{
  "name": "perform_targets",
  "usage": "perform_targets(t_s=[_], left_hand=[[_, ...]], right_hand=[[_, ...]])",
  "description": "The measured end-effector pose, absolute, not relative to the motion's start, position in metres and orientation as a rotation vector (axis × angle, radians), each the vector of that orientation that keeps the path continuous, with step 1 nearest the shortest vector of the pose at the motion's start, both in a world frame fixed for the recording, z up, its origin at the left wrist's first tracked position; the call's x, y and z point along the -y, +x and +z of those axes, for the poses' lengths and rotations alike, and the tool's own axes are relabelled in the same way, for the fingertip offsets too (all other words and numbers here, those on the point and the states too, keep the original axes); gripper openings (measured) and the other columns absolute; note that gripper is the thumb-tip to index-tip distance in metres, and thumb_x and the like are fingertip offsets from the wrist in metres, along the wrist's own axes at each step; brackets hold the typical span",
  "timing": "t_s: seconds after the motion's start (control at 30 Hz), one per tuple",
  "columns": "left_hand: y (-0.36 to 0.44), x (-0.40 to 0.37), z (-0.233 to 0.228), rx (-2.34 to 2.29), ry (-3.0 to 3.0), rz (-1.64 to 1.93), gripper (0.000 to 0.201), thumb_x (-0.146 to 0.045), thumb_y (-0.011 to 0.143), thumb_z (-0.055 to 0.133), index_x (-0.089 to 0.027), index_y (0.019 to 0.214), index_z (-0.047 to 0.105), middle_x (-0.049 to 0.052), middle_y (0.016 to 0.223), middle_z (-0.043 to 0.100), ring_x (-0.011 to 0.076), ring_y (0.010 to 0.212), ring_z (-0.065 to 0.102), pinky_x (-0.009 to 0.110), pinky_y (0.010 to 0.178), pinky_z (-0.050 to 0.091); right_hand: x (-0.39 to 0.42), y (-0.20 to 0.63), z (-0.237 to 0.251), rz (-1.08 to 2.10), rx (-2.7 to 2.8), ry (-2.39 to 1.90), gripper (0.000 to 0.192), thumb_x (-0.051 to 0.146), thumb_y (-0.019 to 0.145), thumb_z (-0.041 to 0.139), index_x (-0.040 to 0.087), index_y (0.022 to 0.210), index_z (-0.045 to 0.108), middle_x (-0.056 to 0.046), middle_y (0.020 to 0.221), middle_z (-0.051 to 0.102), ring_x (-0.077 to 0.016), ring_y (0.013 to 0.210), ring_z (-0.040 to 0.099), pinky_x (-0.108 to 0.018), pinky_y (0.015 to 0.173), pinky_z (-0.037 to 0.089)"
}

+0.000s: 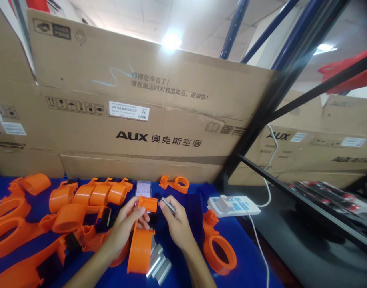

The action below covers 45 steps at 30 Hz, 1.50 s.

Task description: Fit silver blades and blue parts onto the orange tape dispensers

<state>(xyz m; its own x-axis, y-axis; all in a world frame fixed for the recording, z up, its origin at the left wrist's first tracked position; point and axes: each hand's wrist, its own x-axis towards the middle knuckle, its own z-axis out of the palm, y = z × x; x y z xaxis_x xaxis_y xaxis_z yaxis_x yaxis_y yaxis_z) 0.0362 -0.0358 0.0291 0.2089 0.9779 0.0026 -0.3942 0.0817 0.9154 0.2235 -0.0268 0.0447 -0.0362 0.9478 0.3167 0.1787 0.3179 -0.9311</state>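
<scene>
My left hand (125, 226) grips an orange plastic tape dispenser (141, 240), holding it upright by its upper end over the blue table (249, 264). My right hand (177, 224) pinches a small thin metal blade (168, 204) between thumb and fingers, right beside the dispenser's top. Below the hands lie several more metal blades (159, 266) on the blue surface.
Several orange dispenser bodies (66, 208) are piled at the left. One orange part (219, 250) lies at the right and another (176, 184) at the back. A phone (143, 188) and a white power strip (234, 205) with cable sit behind. Large cardboard boxes (141, 120) wall the back.
</scene>
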Motion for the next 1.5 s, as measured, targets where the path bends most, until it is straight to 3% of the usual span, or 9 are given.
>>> perform_targets(t_s=[0.17,0.37,0.63,0.9,1.3,1.5], left_hand=[[0.036,0.034,0.025,-0.799,0.938,1.212,0.040,-0.045,0.091,0.070,-0.022,0.121,0.059,0.002,0.080,0.071,0.0196,0.064,0.069,0.030,0.064,0.054],[0.036,0.035,0.037,-0.801,0.877,1.241,0.031,-0.044,0.087,0.073,-0.019,0.104,0.065,0.004,0.078,0.072,0.0161,0.056,0.066,0.025,0.055,0.051],[0.035,0.033,0.039,-0.805,0.871,1.229,0.033,-0.047,0.086,0.076,-0.019,0.100,0.067,0.002,0.075,0.072,0.0132,0.052,0.065,0.022,0.052,0.049],[0.033,0.029,0.030,-0.783,0.911,1.204,0.036,-0.047,0.084,0.078,-0.017,0.101,0.068,0.004,0.071,0.072,0.0159,0.053,0.067,0.024,0.051,0.051],[0.032,0.032,0.040,-0.773,0.887,1.193,0.034,-0.049,0.081,0.080,-0.017,0.081,0.068,0.003,0.061,0.068,0.0148,0.048,0.062,0.024,0.049,0.047],[0.034,0.031,0.037,-0.795,0.913,1.219,0.034,-0.049,0.081,0.080,-0.018,0.087,0.067,0.002,0.064,0.070,0.0152,0.049,0.063,0.023,0.050,0.046]], right_hand=[[0.028,0.224,0.039,0.947,1.472,-1.045,0.032,0.049,0.099,0.059,0.022,0.083,0.053,0.006,0.067,0.045,-0.0119,0.059,0.039,-0.023,0.054,0.034],[0.027,0.222,0.045,0.857,1.369,-1.046,0.028,0.046,0.090,0.074,0.018,0.088,0.066,0.002,0.070,0.056,-0.0133,0.062,0.047,-0.025,0.058,0.038],[0.027,0.226,0.050,0.891,1.399,-1.041,0.030,0.047,0.090,0.073,0.018,0.094,0.075,-0.002,0.077,0.066,-0.0166,0.069,0.056,-0.027,0.064,0.045],[0.024,0.226,0.046,0.936,1.368,-1.066,0.035,0.051,0.092,0.071,0.018,0.080,0.066,0.003,0.066,0.055,-0.0128,0.060,0.046,-0.024,0.057,0.039],[0.020,0.229,0.037,0.872,1.416,-1.104,0.037,0.054,0.094,0.067,0.018,0.083,0.064,0.004,0.067,0.048,-0.0124,0.060,0.041,-0.024,0.056,0.037],[0.025,0.230,0.043,0.808,1.482,-1.133,0.037,0.054,0.094,0.065,0.018,0.086,0.068,0.003,0.068,0.049,-0.0133,0.061,0.042,-0.024,0.057,0.038]])
